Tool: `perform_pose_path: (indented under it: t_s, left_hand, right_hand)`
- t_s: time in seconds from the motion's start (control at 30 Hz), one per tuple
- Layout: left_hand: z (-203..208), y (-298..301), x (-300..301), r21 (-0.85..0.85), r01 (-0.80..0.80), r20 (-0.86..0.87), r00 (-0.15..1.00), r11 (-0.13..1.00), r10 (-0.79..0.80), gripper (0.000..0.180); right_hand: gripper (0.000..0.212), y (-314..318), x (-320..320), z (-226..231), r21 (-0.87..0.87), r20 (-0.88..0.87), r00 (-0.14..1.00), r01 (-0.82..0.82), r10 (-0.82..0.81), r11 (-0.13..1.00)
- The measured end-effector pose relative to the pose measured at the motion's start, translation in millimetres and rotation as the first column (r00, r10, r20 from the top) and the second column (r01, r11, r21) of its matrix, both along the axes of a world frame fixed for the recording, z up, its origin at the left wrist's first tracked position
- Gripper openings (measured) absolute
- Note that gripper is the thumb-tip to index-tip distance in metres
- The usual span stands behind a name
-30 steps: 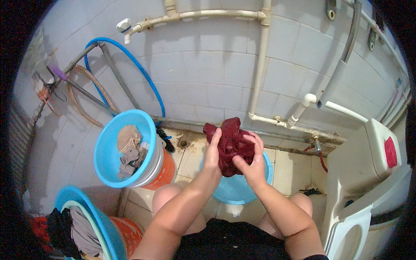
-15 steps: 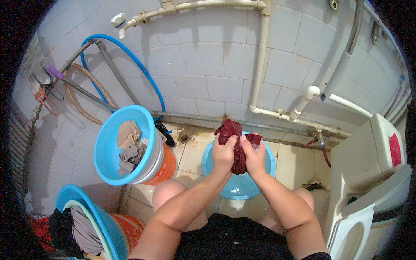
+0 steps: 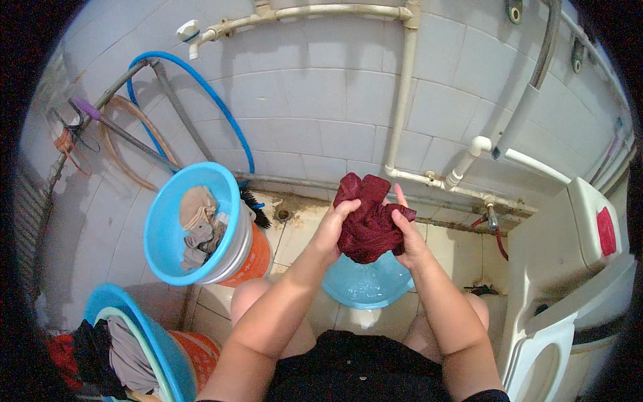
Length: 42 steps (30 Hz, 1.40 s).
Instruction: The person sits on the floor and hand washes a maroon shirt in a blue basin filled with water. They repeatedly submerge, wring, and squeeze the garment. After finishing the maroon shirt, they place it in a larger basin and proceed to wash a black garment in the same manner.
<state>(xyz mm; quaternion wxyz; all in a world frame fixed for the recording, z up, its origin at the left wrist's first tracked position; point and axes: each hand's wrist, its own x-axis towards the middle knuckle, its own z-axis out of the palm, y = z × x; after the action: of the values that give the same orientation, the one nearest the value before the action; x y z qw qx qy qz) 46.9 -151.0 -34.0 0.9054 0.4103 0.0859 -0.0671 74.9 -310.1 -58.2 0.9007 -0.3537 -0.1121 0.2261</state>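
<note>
The left hand [image 3: 333, 230] is clamping on the near-left side of a dark red cloth [image 3: 370, 228], its thumb lying over the top. The right hand [image 3: 410, 242] is pinching the cloth's right edge, its thumb pressing the front and one finger sticking up behind. The cloth is hanging bunched between the two hands, above a blue basin [image 3: 367, 303] that is sitting below them on the floor [image 3: 295, 244]. The basin is holding water with pale specks on it, perhaps suds.

The step in hand, as far as one can judge, is working the wet cloth by hand over the water; whether it is dripping is too small to tell. The next move seems to be calling for a firm, even grip from both sides, the bundle staying over the basin so that any runoff is landing there.

Left of the left hand, a blue tub [image 3: 153, 234] is resting on a bucket [image 3: 254, 258] and is holding pale clothes [image 3: 199, 218]. Nearer the body and farther left, another tub [image 3: 107, 295] is carrying dark and grey laundry [image 3: 130, 355]. Well to the right of the right hand, a toilet [image 3: 559, 241] is standing.
</note>
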Motion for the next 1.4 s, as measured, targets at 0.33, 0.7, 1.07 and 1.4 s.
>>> perform_pose_path:
  t_s: [0.33,0.7,1.07,1.4]
  left_hand:
    - [3,18,1,-0.152,0.330,0.187,0.935,0.932,-0.301,0.056]
    - [-6,-29,-2,0.442,-0.556,0.572,0.779,0.704,0.256,0.033]
    - [-26,-33,8,0.582,-0.631,0.631,0.748,0.514,0.204,0.026]
    - [-19,-10,21,0.084,-0.127,0.388,0.918,0.988,0.085,0.052]
  right_hand:
    - [0.052,1,-5,28,-0.484,0.630,0.772,0.301,0.089,0.821]
    - [0.027,19,-31,15,-0.334,0.596,0.733,0.597,-0.327,0.730]
    - [0.013,23,-4,-2,-0.322,0.128,0.935,0.354,-0.330,0.878]
    - [0.040,2,6,21,-0.049,-0.122,0.989,0.083,-0.088,0.995]
